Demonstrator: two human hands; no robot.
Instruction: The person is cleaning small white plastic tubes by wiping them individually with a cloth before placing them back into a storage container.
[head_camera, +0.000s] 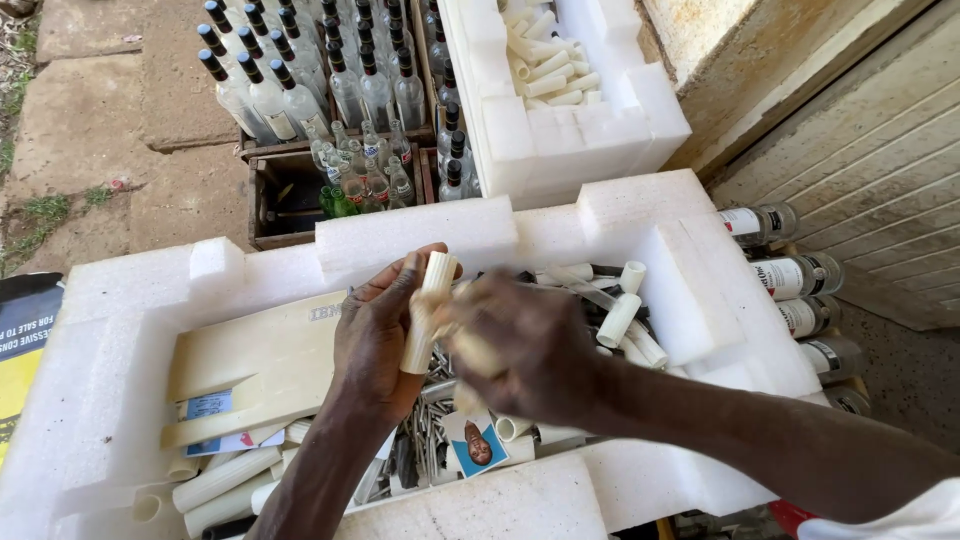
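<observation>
At the centre of the frame, the left hand (375, 345) was closed around a cream plastic tube (428, 315), which stood nearly upright with its upper end tilted slightly right. The right hand (520, 350) was just beside it and touching the tube's lower half; motion blur hid its fingers, so whether that hand was clenched or loose could not be told. Both hands were above a white foam tray (120, 330) that filled the lower half of the frame. The tray held more short cream tubes (620, 318) at centre right and longer ones (225, 478) at lower left, a flat cream board (265, 365) at left, a pile of grey metal pieces (440, 425) under the hands, and a small photo card (477, 443). A second foam tray (560, 130) with tubes sat at upper centre. Crates of clear glass bottles (300, 70) with black caps occupied the upper left. Further bottles (800, 275) lay on their sides at the right edge.
</observation>
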